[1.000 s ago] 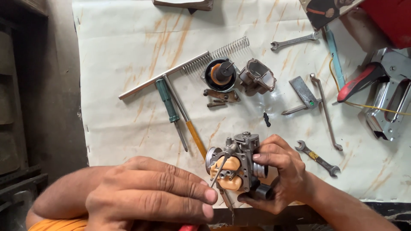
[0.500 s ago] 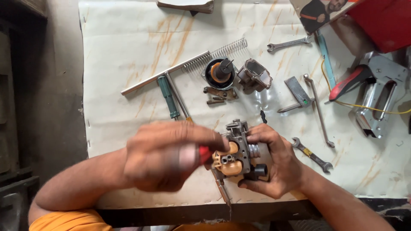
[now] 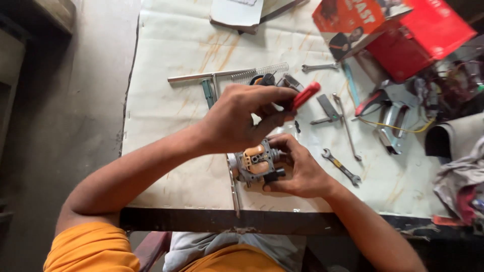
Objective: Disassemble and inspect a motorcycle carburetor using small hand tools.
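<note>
Right hand (image 3: 302,171) wrapped around a small grey metal carburetor (image 3: 257,163), fingers curled over its far side and thumb underneath. The carburetor sits low over the near edge of the table (image 3: 166,126), its open face turned up, with a tan plastic float showing in the middle. Cannot tell whether it rests on the table or is held just above it.

Left hand (image 3: 242,118) raised above the carburetor, fingers closed on a red-handled tool (image 3: 305,94). Only the red handle shows, sticking out to the right past the fingertips; the working end is hidden behind the hand.

Table covered with a stained pale sheet. Behind the left hand: a long T-shaped metal bar (image 3: 212,76), a coil spring (image 3: 262,70) just beside it, and a green-handled screwdriver (image 3: 207,93), partly hidden. To the right of the hands: a small spanner (image 3: 342,167) near the right wrist, a longer thin wrench (image 3: 347,126) beyond it, and another spanner (image 3: 320,66) farther back. A blue-handled tool (image 3: 351,83) lies close to that one.

Far right: a grey metal bracket piece (image 3: 393,121) with a yellow wire (image 3: 393,128) across it, a red box (image 3: 418,43), and rags (image 3: 461,176) at the table's edge.
</note>
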